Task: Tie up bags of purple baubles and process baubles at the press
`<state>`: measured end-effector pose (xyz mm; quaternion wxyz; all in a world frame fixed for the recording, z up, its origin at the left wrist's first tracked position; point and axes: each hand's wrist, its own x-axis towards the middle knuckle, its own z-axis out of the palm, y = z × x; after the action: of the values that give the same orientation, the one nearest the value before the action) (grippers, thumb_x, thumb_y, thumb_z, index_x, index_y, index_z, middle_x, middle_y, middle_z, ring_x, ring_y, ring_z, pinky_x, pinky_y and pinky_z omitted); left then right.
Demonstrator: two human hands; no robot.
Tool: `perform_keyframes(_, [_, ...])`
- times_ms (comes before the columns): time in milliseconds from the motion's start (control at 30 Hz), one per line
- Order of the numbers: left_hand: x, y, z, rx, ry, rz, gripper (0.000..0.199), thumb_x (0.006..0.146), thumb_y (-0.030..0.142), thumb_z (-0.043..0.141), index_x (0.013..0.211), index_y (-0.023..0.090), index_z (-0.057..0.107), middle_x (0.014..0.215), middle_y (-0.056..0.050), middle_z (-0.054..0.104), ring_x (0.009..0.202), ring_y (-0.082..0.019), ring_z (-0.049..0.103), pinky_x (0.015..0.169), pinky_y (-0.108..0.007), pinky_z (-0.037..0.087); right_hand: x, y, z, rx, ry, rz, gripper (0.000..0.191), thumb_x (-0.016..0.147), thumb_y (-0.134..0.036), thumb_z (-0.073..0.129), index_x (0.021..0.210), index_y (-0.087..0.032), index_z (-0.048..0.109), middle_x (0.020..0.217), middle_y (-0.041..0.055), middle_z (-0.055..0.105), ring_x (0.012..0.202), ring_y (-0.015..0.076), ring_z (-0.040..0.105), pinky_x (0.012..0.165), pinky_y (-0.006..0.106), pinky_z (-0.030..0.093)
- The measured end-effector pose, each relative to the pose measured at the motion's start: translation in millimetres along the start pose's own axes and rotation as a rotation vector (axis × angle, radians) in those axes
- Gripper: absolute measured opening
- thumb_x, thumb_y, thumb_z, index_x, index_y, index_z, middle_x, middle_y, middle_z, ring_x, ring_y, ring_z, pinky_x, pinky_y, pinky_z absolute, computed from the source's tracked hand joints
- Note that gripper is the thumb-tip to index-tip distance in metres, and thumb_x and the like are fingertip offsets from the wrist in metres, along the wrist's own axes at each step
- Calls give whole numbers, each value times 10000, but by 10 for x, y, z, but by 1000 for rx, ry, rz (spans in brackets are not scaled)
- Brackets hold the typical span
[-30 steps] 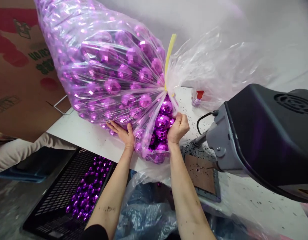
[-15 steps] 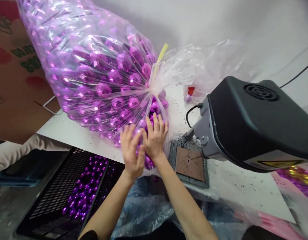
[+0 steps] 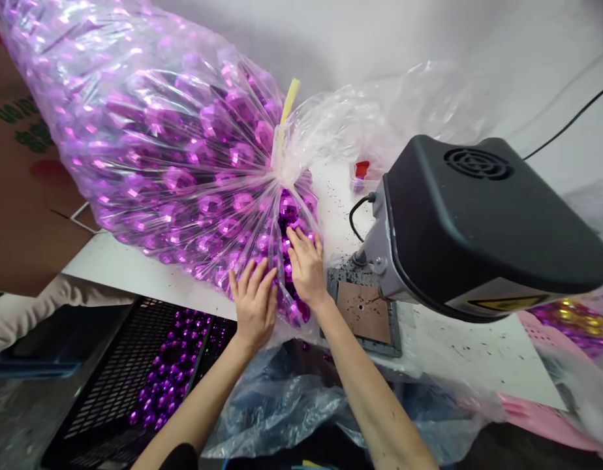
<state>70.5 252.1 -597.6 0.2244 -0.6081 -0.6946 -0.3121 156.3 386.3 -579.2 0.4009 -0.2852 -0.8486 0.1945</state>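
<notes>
- Bag of clear plastic (image 3: 135, 140), packed with shiny purple balls (image 3: 288, 207), is laid on the white table (image 3: 130, 258) at ten o'clock from the view's centre.
- Its neck is gathered near twelve o'clock, where a yellow tie (image 3: 290, 101) is fastened; loose plastic is spread from there toward one o'clock.
- Below the neck, at six o'clock from it, balls are exposed through a gap in the plastic.
- The left hand (image 3: 255, 305) is placed at seven o'clock, unclenched, its fingers fanned against the bag's near edge.
- The right hand (image 3: 307, 269) is set just below centre, its fingers extended over the gap; whether anything is pinched beneath them cannot be told.
- A black-housed machine (image 3: 482, 222) is mounted at three o'clock; its base, topped by a brown pad (image 3: 365, 320), is seen between four and five.
- More purple balls are held in a black crate (image 3: 98, 391) at eight o'clock.
- A printed carton (image 3: 27, 215) is cut off at nine o'clock.
</notes>
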Motion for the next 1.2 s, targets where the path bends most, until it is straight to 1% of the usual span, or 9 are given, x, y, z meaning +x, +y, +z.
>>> perform_keyframes(167, [-266, 162, 114, -26, -220, 192, 525, 956, 358, 538, 1445, 177, 472, 1513, -153, 476, 1482, -315, 314, 1235, -605, 28, -260, 40, -56, 78, -40, 22, 482, 1033, -279, 236, 1475, -210, 416, 1509, 12, 440, 1457, 97, 335, 1288, 381, 135])
perform_keyframes(267, [-412, 74, 304, 28, -207, 183, 473, 969, 357, 515, 1410, 189, 518, 1511, -153, 478, 1504, -326, 258, 1215, -639, -36, -403, 129, 60, 72, -50, 85, 489, 1029, -300, 251, 1486, -219, 405, 1558, 33, 359, 1486, 150, 292, 1273, 444, 168])
perform_keyframes(433, [-512, 52, 425, 48, -202, 155, 490, 982, 321, 496, 1449, 177, 473, 1533, -173, 441, 1512, -321, 235, 1213, -632, -17, -488, 281, 156, 43, -60, 166, 542, 1025, -401, 296, 1498, -150, 380, 1461, 93, 490, 1392, 204, 436, 1220, 482, 287])
perform_keyframes(533, [-386, 102, 310, -19, -133, 119, 454, 978, 235, 475, 1430, 200, 490, 1503, -168, 476, 1448, -315, 363, 1204, -623, 123, -591, 202, 71, 18, -66, 167, 515, 1025, -379, 297, 1472, -157, 425, 1447, 85, 507, 1382, 198, 442, 1210, 461, 316])
perform_keyframes(633, [5, 81, 135, -57, -99, 181, 493, 957, 116, 418, 1438, 210, 473, 1455, -156, 529, 1241, -263, 552, 1055, -468, 409, -807, 7, -10, -11, -53, 173, 512, 1017, -354, 325, 1486, -165, 407, 1490, 101, 454, 1428, 214, 376, 1205, 463, 322])
perform_keyframes(733, [512, -12, -39, 79, -411, 409, 532, 936, 85, 418, 1450, 217, 454, 1429, -146, 550, 976, -238, 611, 833, -395, 470, -1058, -137, 12, -94, -79, 130, 539, 974, -346, 460, 1502, -266, 388, 1584, 103, 298, 1474, 272, 298, 1201, 523, 306])
perform_keyframes(833, [801, -127, -202, 204, -613, 547, 505, 909, 78, 457, 1405, 164, 489, 1171, -133, 663, 934, -252, 586, 858, -418, 450, -1227, -140, 105, -278, -113, 106, 638, 918, -237, 556, 1508, -362, 347, 1638, 109, 100, 1508, 314, 221, 1181, 545, 325])
perform_keyframes(1033, [585, -327, -370, 117, -587, 601, 186, 905, 235, 552, 1049, 181, 656, 1130, -121, 630, 1145, -295, 516, 1097, -509, 368, -1241, -68, 171, -317, -141, 168, 682, 903, -151, 545, 1504, -397, 337, 1641, 96, -6, 1529, 324, 141, 1183, 536, 342])
perform_keyframes(1200, [479, -224, -350, 121, -574, 579, 135, 910, 270, 561, 939, 196, 670, 1115, -117, 642, 1079, -293, 541, 1098, -542, 359, -1153, -109, 38, -276, -203, 164, 591, 892, -192, 576, 1452, -337, 453, 1627, 116, 145, 1512, 350, 195, 1161, 591, 353])
